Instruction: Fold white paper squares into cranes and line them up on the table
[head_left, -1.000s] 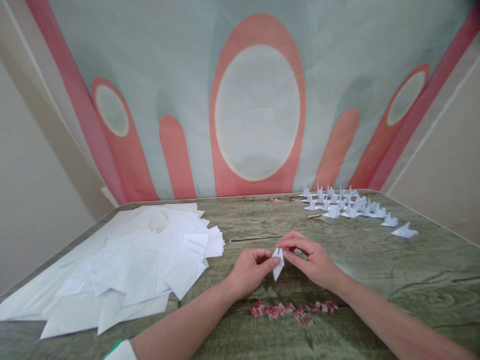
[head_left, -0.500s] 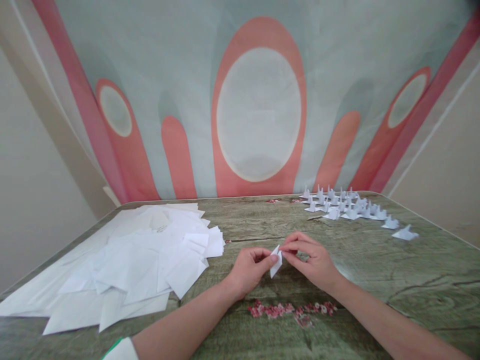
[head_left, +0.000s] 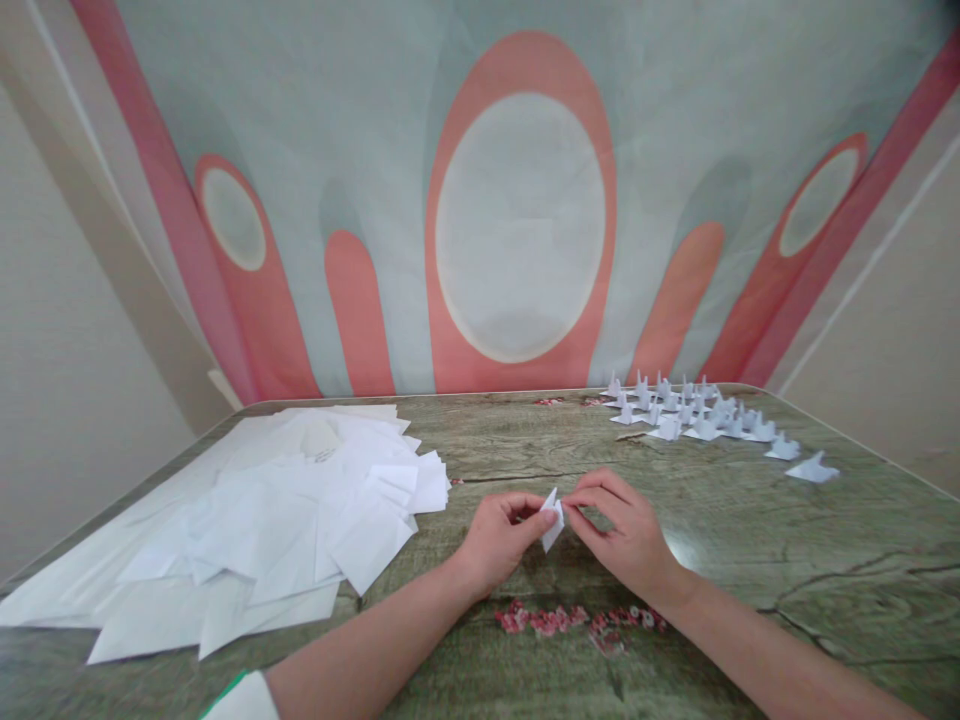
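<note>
A small white folded paper (head_left: 551,530), pointed at its top and bottom, is held above the table. My left hand (head_left: 501,540) pinches it between thumb and fingers, the thumb lying across its front. From the other side my right hand (head_left: 619,525) has thumb and forefinger pressed together at the paper's right edge; the bit between those tips is too small to see clearly. Both hands are over the middle of the table, above the pink flower print. Rows of white folded paper cranes (head_left: 705,428) stand at the far right.
A broad heap of loose white paper sheets (head_left: 255,530) covers the left side of the wood-patterned table (head_left: 750,540). Behind the table's back edge hangs a grey-green and coral backdrop (head_left: 517,375). Plain walls stand at both sides.
My right hand has turned slightly, with its thumb and forefinger now closer together at the paper's edge. The left hand keeps its hold on the paper.
</note>
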